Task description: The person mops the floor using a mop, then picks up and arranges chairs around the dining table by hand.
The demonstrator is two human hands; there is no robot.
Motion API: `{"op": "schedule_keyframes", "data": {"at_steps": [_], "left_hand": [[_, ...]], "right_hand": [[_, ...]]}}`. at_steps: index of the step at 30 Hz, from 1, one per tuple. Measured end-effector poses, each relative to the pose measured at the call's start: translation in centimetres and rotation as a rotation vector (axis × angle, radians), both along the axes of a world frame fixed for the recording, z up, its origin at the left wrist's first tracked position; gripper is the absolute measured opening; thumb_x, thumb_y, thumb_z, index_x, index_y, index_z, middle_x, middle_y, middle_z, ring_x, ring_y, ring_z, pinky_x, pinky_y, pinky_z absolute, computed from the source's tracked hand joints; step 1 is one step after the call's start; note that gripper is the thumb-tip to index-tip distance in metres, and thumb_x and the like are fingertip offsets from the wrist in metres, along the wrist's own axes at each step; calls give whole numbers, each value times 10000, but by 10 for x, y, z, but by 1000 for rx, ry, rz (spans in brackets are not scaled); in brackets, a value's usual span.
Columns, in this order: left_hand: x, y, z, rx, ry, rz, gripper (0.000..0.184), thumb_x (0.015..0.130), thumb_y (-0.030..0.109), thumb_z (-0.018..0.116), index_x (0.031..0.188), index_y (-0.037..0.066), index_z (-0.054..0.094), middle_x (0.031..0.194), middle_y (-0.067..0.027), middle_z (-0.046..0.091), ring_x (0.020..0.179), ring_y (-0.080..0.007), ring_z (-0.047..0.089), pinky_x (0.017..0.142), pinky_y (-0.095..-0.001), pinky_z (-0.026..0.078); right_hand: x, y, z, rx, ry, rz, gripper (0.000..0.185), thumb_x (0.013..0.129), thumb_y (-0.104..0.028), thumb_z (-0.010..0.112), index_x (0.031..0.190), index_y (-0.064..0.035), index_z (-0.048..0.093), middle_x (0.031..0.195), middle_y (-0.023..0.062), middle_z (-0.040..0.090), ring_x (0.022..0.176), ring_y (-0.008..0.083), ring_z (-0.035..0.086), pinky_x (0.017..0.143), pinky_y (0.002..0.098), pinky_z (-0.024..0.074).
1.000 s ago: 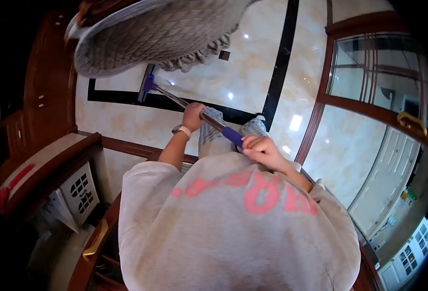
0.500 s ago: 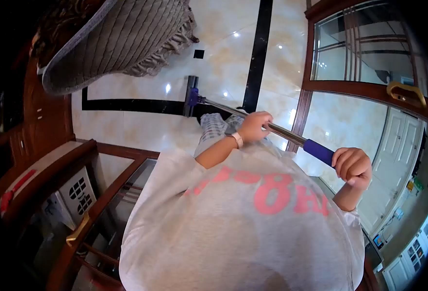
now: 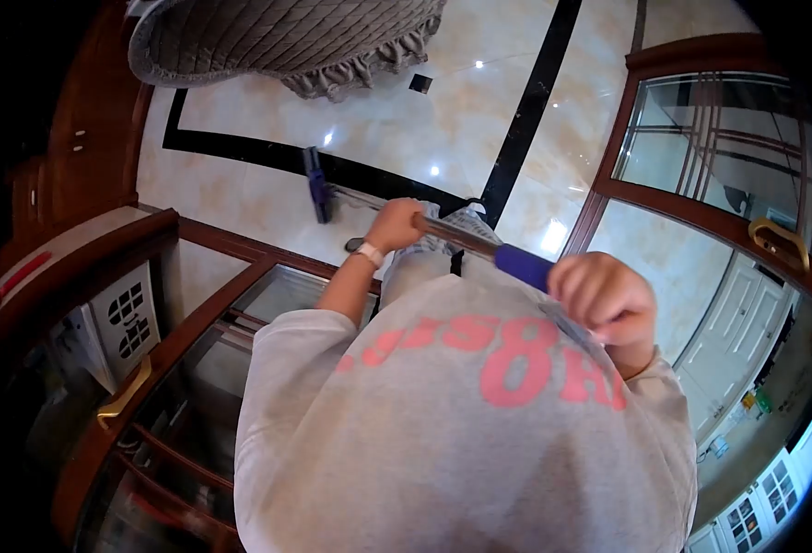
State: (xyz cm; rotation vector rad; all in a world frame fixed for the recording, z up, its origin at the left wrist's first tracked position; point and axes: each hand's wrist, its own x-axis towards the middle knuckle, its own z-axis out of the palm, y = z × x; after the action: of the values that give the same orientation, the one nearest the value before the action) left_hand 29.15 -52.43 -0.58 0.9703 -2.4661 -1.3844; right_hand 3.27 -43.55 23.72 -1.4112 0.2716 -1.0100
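Note:
A mop with a metal pole (image 3: 461, 238) slants across my front, its purple grip at the upper end and its narrow purple and dark head (image 3: 316, 184) on the tiled floor by the black border strip. My left hand (image 3: 398, 226) is wrapped round the middle of the pole, with a light band on the wrist. At the purple grip's end, my right hand (image 3: 604, 297) is closed round the handle, slightly blurred.
A sofa with a quilted grey cover (image 3: 304, 41) stands at the top left. Glass-paned wooden doors with gold handles stand at the right (image 3: 710, 138) and lower left (image 3: 194, 396). White cabinets (image 3: 760, 507) show at the lower right.
Both hands and the pole swung right, then back left toward my middle. The mop head moved right, then left again, now nearer my side of the black strip. The view has shifted too.

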Motion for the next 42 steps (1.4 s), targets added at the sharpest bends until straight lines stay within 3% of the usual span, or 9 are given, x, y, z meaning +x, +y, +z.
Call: {"op": "schedule_keyframes", "data": {"at_steps": [9,14,20,24,27,32,34,37,42], "left_hand": [[140,-11,-87,13,-227,116,83,641,81,601,640,16,549,685,-187,537,706,-382,518,621,-419,426],[135,3,-96,57,-157,144,74,626,66,619,623,38,550,714,-143,563,730,-349,537,654,-398,444],[71,33,-109,-17,-86,217,130,610,102,669,634,52,552,710,-134,548,749,-349,527,654,-410,437],[-11,54,-92,14,-149,192,157,591,106,681,690,66,566,733,-130,554,759,-350,533,654,-410,438],[-83,80,-104,-48,-11,175,133,618,108,673,687,63,568,768,-136,555,757,-351,541,637,-399,442],[-252,111,-61,207,-136,-27,171,643,199,665,713,63,589,764,-141,584,760,-355,560,645,-407,450],[-312,130,-55,138,-56,-130,176,660,212,609,599,53,568,670,-175,575,674,-375,557,606,-450,440],[-356,145,-20,131,175,-41,179,652,205,593,579,45,559,647,-182,566,641,-380,546,594,-461,435],[-335,148,-8,80,48,-28,156,635,174,554,565,35,537,615,-189,545,621,-388,527,571,-469,427]], "right_hand": [[100,-13,-108,362,-59,-195,356,772,-21,556,469,-16,368,470,77,410,485,237,429,645,347,378],[99,2,-108,411,1,-213,376,781,24,548,459,15,355,450,92,403,476,230,414,659,331,390],[32,20,-98,431,60,-191,372,792,36,551,470,18,366,457,93,400,476,232,407,692,336,394],[-47,38,-96,415,88,-193,367,794,39,549,481,17,360,469,94,401,493,238,411,716,334,390],[-124,58,-92,383,101,-186,363,789,45,547,478,12,362,470,91,408,501,249,415,720,350,391],[-263,100,-31,394,208,-321,389,777,-17,568,449,-21,360,465,78,424,488,255,451,681,385,392],[-310,117,-3,322,229,-354,412,790,-96,554,429,-56,359,465,59,454,475,224,496,646,383,403],[-340,125,25,261,147,-315,392,795,-158,527,436,-84,388,461,38,472,477,196,530,590,361,418],[-321,102,12,19,-69,166,286,800,-191,505,536,-80,497,565,28,540,506,184,550,523,292,429]]}}
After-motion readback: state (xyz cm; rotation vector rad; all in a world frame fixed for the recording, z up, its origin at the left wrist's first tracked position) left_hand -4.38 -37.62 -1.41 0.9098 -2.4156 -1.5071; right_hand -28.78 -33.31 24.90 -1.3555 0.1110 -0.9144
